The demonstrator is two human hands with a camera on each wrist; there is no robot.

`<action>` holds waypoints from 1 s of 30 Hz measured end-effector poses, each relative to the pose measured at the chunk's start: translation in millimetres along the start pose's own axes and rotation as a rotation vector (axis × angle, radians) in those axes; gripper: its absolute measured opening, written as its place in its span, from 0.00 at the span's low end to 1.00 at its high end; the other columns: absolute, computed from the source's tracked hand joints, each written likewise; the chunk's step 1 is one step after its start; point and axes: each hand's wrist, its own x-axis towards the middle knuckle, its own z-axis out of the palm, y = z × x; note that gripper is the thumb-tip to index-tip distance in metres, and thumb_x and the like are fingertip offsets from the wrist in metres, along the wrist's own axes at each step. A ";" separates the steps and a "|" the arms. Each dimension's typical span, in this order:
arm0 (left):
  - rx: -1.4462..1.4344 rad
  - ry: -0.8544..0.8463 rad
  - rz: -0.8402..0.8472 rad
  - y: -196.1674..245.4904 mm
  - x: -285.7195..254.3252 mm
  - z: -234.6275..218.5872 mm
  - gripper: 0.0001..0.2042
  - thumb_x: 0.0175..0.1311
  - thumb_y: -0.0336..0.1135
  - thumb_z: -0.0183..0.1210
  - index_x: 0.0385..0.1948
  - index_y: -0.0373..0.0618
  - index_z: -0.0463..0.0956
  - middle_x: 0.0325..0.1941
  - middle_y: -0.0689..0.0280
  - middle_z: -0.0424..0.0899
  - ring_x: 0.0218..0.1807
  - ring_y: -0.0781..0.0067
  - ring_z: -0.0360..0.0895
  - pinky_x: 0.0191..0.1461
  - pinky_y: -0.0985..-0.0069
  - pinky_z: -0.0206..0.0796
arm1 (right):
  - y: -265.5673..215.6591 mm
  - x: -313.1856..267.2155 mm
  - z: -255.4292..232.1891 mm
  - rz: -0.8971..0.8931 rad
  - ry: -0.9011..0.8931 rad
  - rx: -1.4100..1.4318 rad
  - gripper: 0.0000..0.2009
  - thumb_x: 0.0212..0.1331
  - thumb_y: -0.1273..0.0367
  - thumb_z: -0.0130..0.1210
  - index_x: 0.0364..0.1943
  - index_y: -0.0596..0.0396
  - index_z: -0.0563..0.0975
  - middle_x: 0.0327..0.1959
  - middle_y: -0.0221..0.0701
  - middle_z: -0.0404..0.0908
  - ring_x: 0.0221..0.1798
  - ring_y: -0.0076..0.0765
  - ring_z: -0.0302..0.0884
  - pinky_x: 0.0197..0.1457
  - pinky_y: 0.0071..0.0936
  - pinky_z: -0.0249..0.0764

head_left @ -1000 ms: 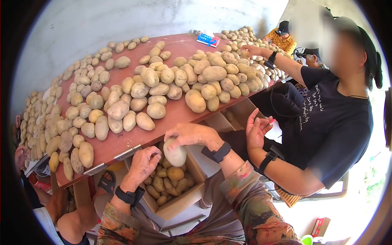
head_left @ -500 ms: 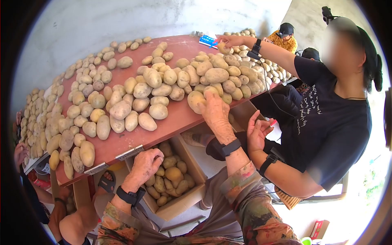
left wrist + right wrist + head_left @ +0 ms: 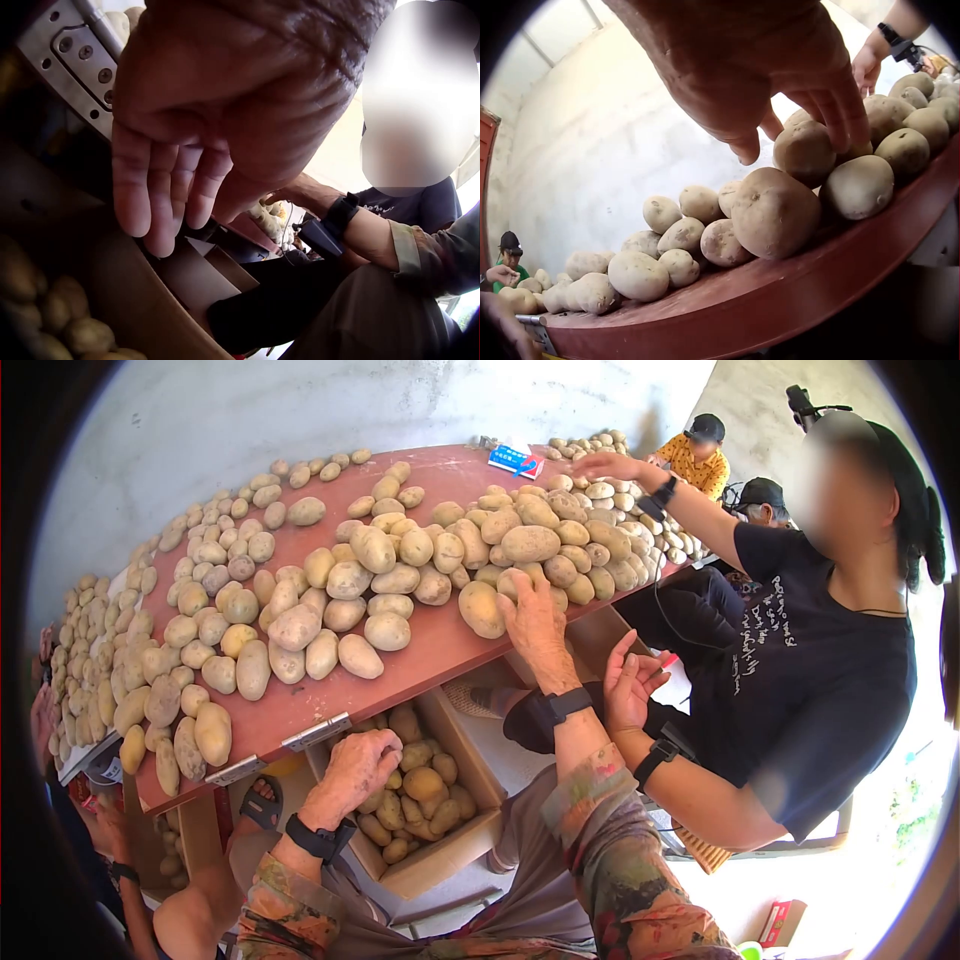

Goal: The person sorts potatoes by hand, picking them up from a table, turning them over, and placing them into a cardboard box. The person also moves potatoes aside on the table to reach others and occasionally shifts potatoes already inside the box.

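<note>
My right hand (image 3: 537, 625) reaches to the front of the big potato pile (image 3: 530, 543). In the right wrist view its fingers lie over the far side of a potato (image 3: 805, 154), with the thumb spread apart on the other side. A larger potato (image 3: 775, 214) sits just in front of it at the table edge. My left hand (image 3: 355, 770) hangs above the near side of a cardboard box (image 3: 455, 852). Its fingers hang loosely and hold nothing, as the left wrist view shows. Potatoes (image 3: 425, 785) lie inside the box.
The red table (image 3: 420, 660) bears many potatoes, with metal hinges (image 3: 316, 733) on its near edge. A person in a black T-shirt (image 3: 800, 680) sits close on the right, one arm stretched over the pile. A tissue pack (image 3: 514, 460) lies at the back.
My right hand, holding a pale potato above the box a second ago, has let it go and moved up to the pile. The neighbour's arm lifted a potato and has swung back right.
</note>
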 end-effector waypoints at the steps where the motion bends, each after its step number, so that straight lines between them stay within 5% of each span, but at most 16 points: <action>1: 0.001 -0.013 -0.016 1.9 -0.3 -0.7 0.05 0.58 0.32 0.57 0.32 0.42 0.76 0.31 0.55 0.81 0.38 0.50 0.78 0.43 0.60 0.69 | -1.0 1.1 0.7 0.003 -0.025 0.010 0.22 0.56 0.61 0.58 0.54 0.48 0.71 0.51 0.46 0.68 0.53 0.56 0.71 0.51 0.48 0.72; 20: 0.051 -0.047 0.000 5.4 -1.4 -1.9 0.06 0.58 0.31 0.56 0.33 0.40 0.75 0.32 0.53 0.80 0.38 0.49 0.78 0.43 0.59 0.69 | 10.0 12.4 18.2 0.005 0.113 0.068 0.20 0.48 0.71 0.62 0.47 0.47 0.71 0.45 0.42 0.72 0.51 0.55 0.67 0.50 0.48 0.70; 26: 0.068 0.003 0.045 -0.1 -2.7 -0.5 0.06 0.56 0.31 0.58 0.33 0.42 0.76 0.31 0.55 0.80 0.35 0.49 0.77 0.39 0.61 0.69 | 3.5 15.7 8.1 0.029 0.344 0.192 0.19 0.50 0.66 0.60 0.49 0.49 0.72 0.43 0.41 0.74 0.48 0.48 0.71 0.48 0.42 0.71; 30: 0.079 0.011 0.050 -2.1 -2.4 1.9 0.06 0.56 0.32 0.58 0.33 0.42 0.76 0.31 0.55 0.80 0.36 0.49 0.78 0.39 0.61 0.69 | -9.1 11.5 -18.4 0.089 -0.056 0.790 0.17 0.52 0.63 0.59 0.46 0.53 0.75 0.36 0.36 0.77 0.41 0.33 0.74 0.46 0.33 0.72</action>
